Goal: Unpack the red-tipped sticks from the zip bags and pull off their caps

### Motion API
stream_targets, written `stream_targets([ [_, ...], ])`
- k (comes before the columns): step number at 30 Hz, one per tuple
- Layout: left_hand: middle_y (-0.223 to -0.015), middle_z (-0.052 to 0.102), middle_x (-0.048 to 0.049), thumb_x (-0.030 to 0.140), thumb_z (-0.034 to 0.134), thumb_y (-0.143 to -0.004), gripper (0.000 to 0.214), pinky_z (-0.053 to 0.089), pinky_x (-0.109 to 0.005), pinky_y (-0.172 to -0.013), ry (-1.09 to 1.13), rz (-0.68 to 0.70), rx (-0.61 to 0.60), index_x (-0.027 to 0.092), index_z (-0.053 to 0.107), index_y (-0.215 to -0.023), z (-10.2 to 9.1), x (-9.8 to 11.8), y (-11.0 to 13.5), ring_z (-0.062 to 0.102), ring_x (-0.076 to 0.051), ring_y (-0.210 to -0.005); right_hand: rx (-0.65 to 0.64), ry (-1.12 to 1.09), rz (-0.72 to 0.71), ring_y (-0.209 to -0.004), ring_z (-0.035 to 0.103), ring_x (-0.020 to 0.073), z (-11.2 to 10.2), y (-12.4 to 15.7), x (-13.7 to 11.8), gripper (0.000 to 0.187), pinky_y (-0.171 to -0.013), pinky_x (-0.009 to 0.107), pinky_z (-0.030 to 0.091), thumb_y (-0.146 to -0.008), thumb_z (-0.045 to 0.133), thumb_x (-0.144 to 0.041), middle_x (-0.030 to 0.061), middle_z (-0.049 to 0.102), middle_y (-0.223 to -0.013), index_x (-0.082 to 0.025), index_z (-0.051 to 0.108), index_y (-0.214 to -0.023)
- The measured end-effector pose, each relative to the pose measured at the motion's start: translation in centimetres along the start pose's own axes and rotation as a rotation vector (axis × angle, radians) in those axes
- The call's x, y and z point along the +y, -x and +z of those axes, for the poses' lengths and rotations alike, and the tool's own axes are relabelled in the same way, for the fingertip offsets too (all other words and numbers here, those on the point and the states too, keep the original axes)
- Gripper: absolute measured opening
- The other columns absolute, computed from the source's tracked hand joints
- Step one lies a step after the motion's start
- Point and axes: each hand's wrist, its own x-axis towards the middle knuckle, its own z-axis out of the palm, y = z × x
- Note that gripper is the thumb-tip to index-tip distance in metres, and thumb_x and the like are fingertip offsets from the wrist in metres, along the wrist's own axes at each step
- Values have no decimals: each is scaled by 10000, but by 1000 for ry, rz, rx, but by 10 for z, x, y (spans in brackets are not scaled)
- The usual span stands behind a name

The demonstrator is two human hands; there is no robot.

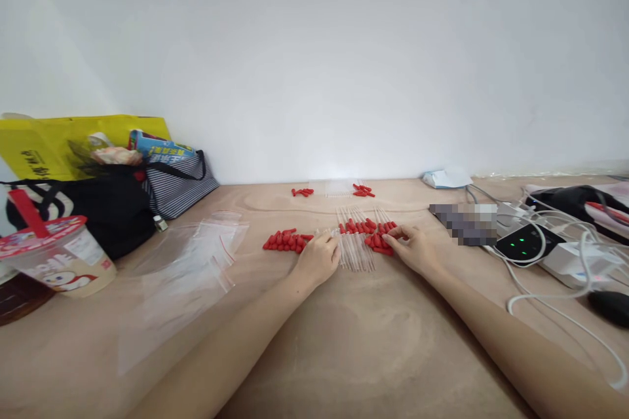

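Thin clear tubes [358,255] lie side by side in the middle of the table, between my two hands. Red rubber dropper bulbs [358,226] rest across their far ends, with more clear tubes reaching away behind. My left hand [319,256] is closed at the left ends of the clear tubes; its curled fingers hide what they hold. Just left of it lies a heap of red bulbs [285,241]. My right hand [414,247] has thumb and fingers pinched on a red bulb [386,241] at the right edge of the group.
Clear zip bags [196,275] lie to the left. Beyond them stand a drink cup [73,255], a black bag [108,209] and a striped pouch [179,184]. More red bulbs [363,191] sit near the wall. At right are a pixelated flat object [464,224], white cables [540,298] and a black device [523,243].
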Motion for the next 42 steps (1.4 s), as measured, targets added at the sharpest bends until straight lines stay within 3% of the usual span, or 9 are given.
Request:
stream_targets([
  [6, -834, 608, -94, 320, 530, -763, 241, 494, -350, -718, 144, -37, 93, 119, 587, -884, -3, 1, 8, 572, -212, -779, 10, 123, -45, -733, 578, 210, -2, 0, -5, 328, -751, 363, 386, -765, 448, -471, 30, 683, -778, -241, 682, -752],
  [13, -945, 564, -95, 274, 552, -750, 284, 435, -386, -833, 236, 53, 80, 145, 570, -1003, -32, -16, 42, 501, -217, -911, 58, 142, 0, -757, 575, 206, -2, -1, -4, 296, -704, 333, 399, -775, 446, -425, 20, 683, -830, -254, 671, -862],
  [16, -952, 553, -95, 260, 559, -745, 272, 431, -393, -826, 239, 68, 39, 153, 577, -995, -40, -22, 54, 495, -218, -914, -1, 175, 24, -789, 575, 201, -3, -13, -15, 264, -690, 305, 395, -762, 466, -400, 15, 681, -818, -254, 671, -841],
  [23, -962, 540, -85, 227, 550, -748, 246, 417, -397, -829, 240, 66, 35, 176, 581, -987, -35, -23, 54, 482, -216, -932, -168, 391, 290, -781, 592, 235, 11, -54, -42, 334, -682, 320, 379, -687, 512, -482, 72, 668, -743, -197, 673, -748],
  [27, -973, 540, -81, 203, 541, -749, 235, 412, -396, -835, 235, 42, 25, 186, 585, -978, -34, -25, 55, 479, -216, -941, -190, 428, 307, -733, 590, 249, 21, -60, -48, 272, -755, 398, 343, -673, 538, -416, 74, 643, -621, -186, 649, -579],
  [32, -989, 526, -85, 194, 530, -754, 243, 417, -397, -836, 236, 50, 19, 186, 575, -992, -34, -27, 55, 473, -218, -945, -130, 443, 288, -817, 569, 252, 13, -58, -55, 220, -781, 407, 312, -732, 479, -329, 82, 657, -769, -192, 637, -665],
  [36, -1037, 503, -92, 177, 514, -760, 376, 396, -409, -878, 221, 39, 58, 183, 485, -1134, -35, -26, 54, 455, -223, -993, -8, 282, 15, -841, 543, 212, 0, -30, -59, 217, -734, 338, 323, -791, 427, -328, 60, 643, -863, -188, 593, -788],
  [39, -1073, 484, -97, 213, 531, -762, 459, 376, -400, -903, 188, -15, 105, 170, 415, -1205, -36, -24, 54, 442, -225, -1018, -25, 141, -322, -768, 533, 167, -3, 11, -61, 179, -728, 316, 296, -817, 440, -318, 25, 637, -807, -203, 578, -817],
  [42, -1093, 485, -98, 295, 550, -764, 470, 363, -395, -903, 142, -12, 100, 172, 425, -1200, -36, -21, 54, 435, -234, -1032, -70, 137, -524, -747, 506, 154, 1, 44, -67, 136, -726, 311, 274, -822, 467, -282, 15, 616, -730, -202, 574, -796],
])
